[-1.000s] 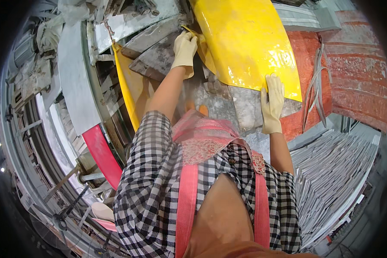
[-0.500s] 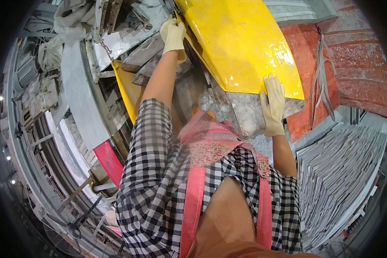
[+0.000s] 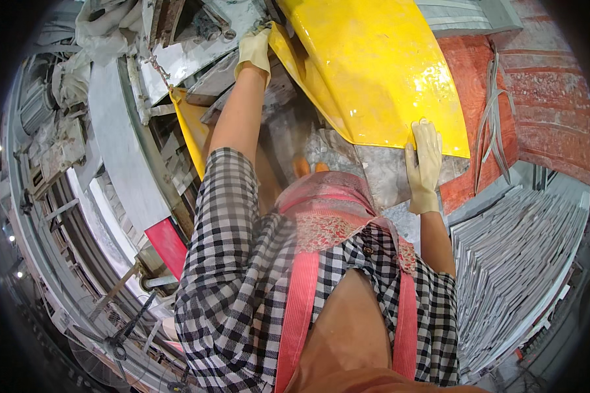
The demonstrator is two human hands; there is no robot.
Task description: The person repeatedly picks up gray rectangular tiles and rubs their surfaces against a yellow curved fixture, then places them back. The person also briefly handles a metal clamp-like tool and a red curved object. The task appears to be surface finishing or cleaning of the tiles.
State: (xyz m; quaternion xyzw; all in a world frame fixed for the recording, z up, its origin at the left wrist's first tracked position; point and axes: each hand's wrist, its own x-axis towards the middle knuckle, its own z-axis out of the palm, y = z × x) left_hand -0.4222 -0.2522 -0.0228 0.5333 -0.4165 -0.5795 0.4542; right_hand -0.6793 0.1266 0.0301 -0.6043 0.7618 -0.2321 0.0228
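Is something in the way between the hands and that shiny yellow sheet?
Nothing visible, apart from the cream gloves. The left hand holds the yellow sheet by its left edge, and the right hand rests against its near edge.

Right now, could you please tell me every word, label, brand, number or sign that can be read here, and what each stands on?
None can be read.
The glossy yellow sheet, gloved left hand, gloved right hand and checked shirt show no lettering.
The cluttered metal frames at far left are too small and blurred to rule out markings.
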